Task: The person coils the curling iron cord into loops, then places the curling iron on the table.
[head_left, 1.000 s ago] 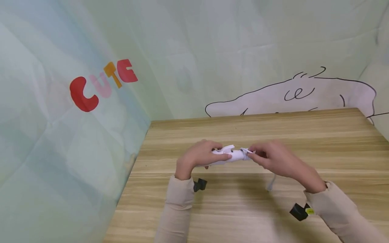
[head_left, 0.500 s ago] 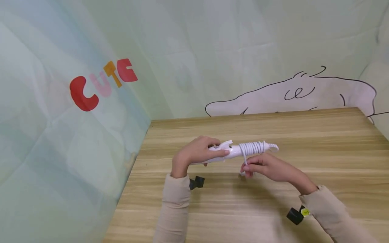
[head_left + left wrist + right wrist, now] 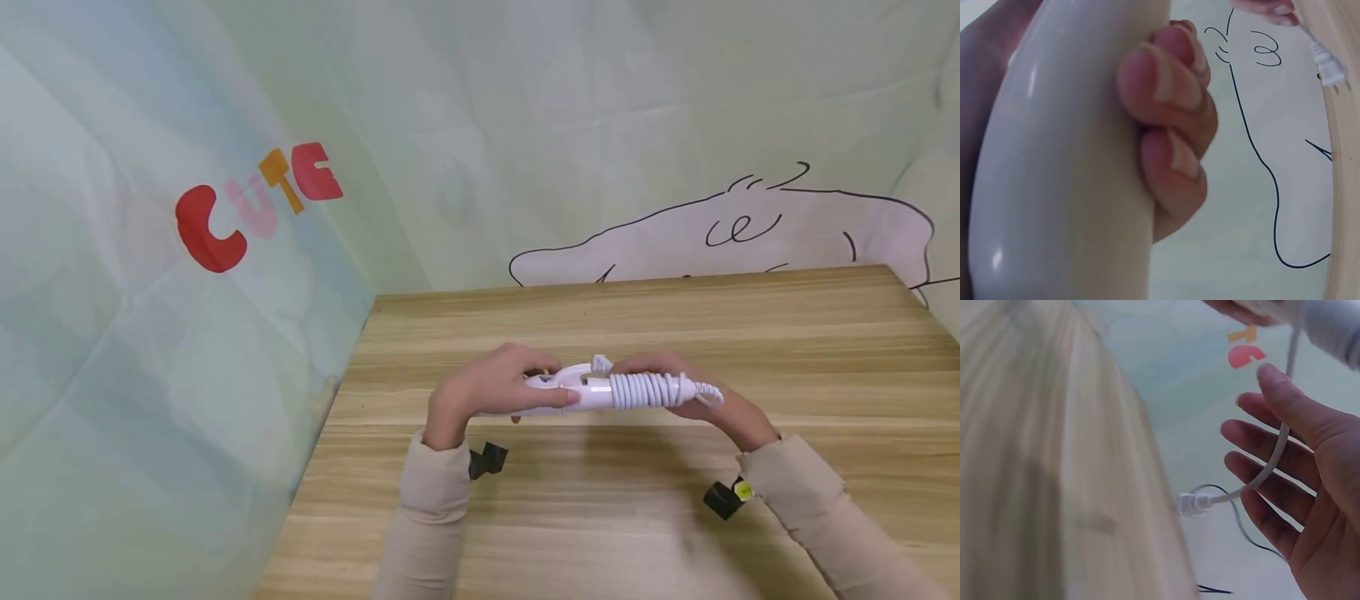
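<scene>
A white handheld appliance, like a hair curling iron point(image 3: 597, 392), lies across the middle of the head view above the table. My left hand point(image 3: 495, 382) grips its body, thumb along the near side. In the left wrist view, curled fingers point(image 3: 1175, 112) wrap round the glossy shell. White power cord point(image 3: 647, 390) is coiled in several turns on the handle. Behind the handle is my right hand point(image 3: 675, 367), partly hidden. In the right wrist view, the cord's free length point(image 3: 1280, 440) runs between thumb and loosely bent fingers; the plug point(image 3: 1192, 504) hangs past the fingertips.
Below the hands spreads a wooden table point(image 3: 600, 517). Behind it hangs a pale backdrop point(image 3: 570, 125) with a line drawing, and coloured letters point(image 3: 258, 208) mark the left side. Black wrist cameras point(image 3: 723, 500) sit under both sleeves.
My right hand has gone from the handle's end, down its near side with the cord, then up behind the handle. The plug now shows above the appliance. My left hand keeps its grip.
</scene>
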Motion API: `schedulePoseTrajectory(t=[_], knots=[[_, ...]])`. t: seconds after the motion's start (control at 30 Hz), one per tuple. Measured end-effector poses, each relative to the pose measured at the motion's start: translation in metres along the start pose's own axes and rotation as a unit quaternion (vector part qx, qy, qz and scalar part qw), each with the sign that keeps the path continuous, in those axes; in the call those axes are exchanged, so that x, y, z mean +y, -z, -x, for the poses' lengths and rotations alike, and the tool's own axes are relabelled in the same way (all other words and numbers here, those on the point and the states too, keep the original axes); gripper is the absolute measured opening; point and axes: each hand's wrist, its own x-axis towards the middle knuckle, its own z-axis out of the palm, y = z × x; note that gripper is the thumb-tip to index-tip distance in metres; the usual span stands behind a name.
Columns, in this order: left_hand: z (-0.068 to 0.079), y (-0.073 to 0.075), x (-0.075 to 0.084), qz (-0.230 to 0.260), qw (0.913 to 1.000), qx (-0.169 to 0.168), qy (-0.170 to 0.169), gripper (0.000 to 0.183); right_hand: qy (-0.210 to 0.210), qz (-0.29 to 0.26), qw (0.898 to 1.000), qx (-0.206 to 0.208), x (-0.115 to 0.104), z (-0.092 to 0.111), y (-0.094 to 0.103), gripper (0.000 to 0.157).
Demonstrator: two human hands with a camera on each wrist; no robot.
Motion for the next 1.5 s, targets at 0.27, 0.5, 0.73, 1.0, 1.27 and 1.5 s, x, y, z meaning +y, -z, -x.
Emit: schedulePoseTrajectory(t=[0.27,0.5,0.73,1.0,1.27,1.5], knots=[[0.0,-0.008,0.007,-0.026,0.9989,-0.033,-0.02,0.032,-0.018,0.123,0.992,-0.01,-0.001,-0.016,0.023,0.011],[-0.004,-0.017,0.009,-0.057,0.9976,-0.027,0.028,0.036,-0.001,0.241,0.971,0.013,-0.024,-0.022,0.03,0.012],[-0.008,-0.02,0.004,-0.075,0.9934,-0.011,0.087,0.037,0.047,0.343,0.937,0.035,-0.047,-0.02,0.029,0.015],[-0.013,-0.015,-0.006,-0.055,0.9923,0.012,0.11,0.036,-0.025,0.352,0.934,0.051,-0.07,-0.011,0.012,0.009],[-0.011,-0.004,-0.02,-0.062,0.99,0.05,0.117,0.036,-0.146,0.146,0.978,-0.003,-0.074,0.005,-0.016,0.017],[-0.008,0.002,-0.021,-0.037,0.9927,0.052,0.103,0.036,-0.152,0.013,0.988,-0.032,-0.051,0.016,-0.038,0.02]])
